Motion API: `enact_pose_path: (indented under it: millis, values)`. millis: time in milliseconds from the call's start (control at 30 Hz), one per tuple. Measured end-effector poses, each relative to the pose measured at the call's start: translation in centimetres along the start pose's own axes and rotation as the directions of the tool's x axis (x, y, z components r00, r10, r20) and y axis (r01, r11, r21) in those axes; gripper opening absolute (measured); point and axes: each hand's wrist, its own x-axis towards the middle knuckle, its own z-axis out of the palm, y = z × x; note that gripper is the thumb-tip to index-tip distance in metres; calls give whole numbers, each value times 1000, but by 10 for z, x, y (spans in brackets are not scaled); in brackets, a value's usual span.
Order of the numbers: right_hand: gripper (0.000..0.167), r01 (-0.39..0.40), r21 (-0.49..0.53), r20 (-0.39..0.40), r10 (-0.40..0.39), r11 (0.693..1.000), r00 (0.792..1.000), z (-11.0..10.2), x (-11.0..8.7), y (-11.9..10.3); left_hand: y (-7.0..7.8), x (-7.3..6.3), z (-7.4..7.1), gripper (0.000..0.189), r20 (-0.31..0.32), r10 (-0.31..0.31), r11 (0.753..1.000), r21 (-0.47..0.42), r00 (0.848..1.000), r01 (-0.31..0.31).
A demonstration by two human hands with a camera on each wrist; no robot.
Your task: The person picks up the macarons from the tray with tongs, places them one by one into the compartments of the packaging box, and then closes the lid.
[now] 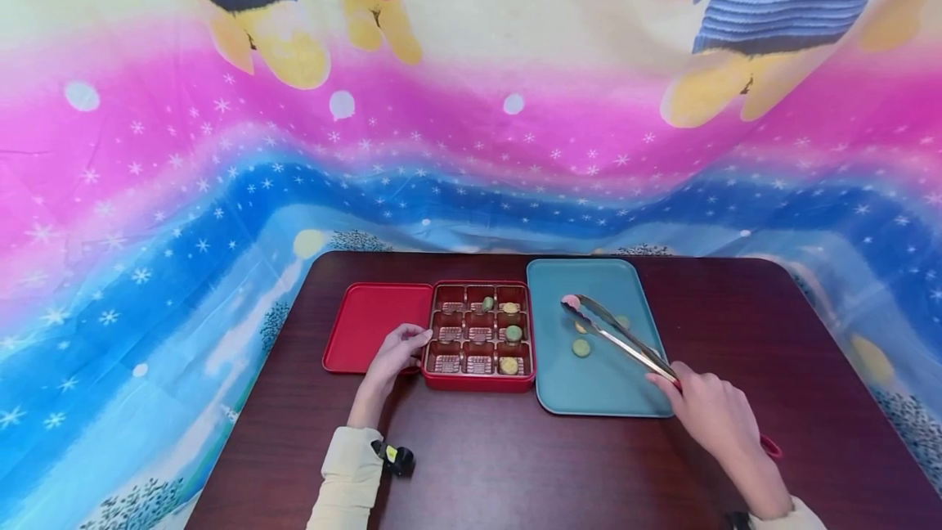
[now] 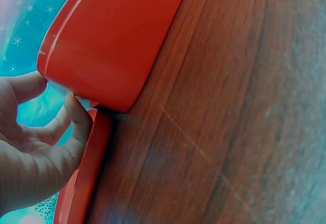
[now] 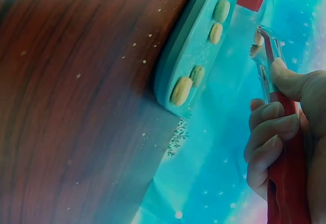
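My right hand (image 1: 714, 415) grips red-handled metal tongs (image 1: 633, 348) above the blue-green tray (image 1: 552, 395). At their tips is a pink macaron (image 1: 570, 300), seen partly in the right wrist view between the tong ends. Below lie several macarons on the tray, among them a green macaron (image 1: 581, 348). My left hand (image 1: 396, 354) holds the left edge of the red compartment box (image 1: 478, 384), fingertips against its rim and side wall. The box's right column has a green macaron (image 1: 513, 334) between two yellow ones; another green macaron (image 1: 488, 303) stands on edge in the top middle compartment.
A flat red lid (image 1: 368, 325) lies left of the box, partly behind the left hand. Box and tray stand side by side on the dark wooden table (image 1: 471, 456). A patterned cloth (image 1: 456, 121) hangs behind the table's far edge.
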Motion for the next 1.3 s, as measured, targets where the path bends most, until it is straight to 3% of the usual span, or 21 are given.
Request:
enact_pose_path:
  millis: [233,300,400,567,800,1300]
  values:
    - [42,-9,3,41,9,1000,999,1,6,-9,0,1,0,37,18,-3,1000,-20,1000,3]
    - [41,-14,5,62,13,1000,998,1,8,-12,9,-7,0,35,33,4,1000,-20,999,-3]
    - [40,-15,7,85,15,1000,996,1,10,-17,9,-7,0,36,31,3,1000,-14,1000,-3]
    - [40,14,8,59,-15,1000,998,5,13,-23,-2,1,0,38,6,-9,1000,-5,1000,9]
    - [40,58,17,39,-58,998,998,8,16,-30,-3,2,-1,37,5,-6,1000,-19,1000,6]
    - [37,70,27,50,-71,997,996,13,24,-49,-1,0,-1,42,7,-15,1000,3,1000,15]
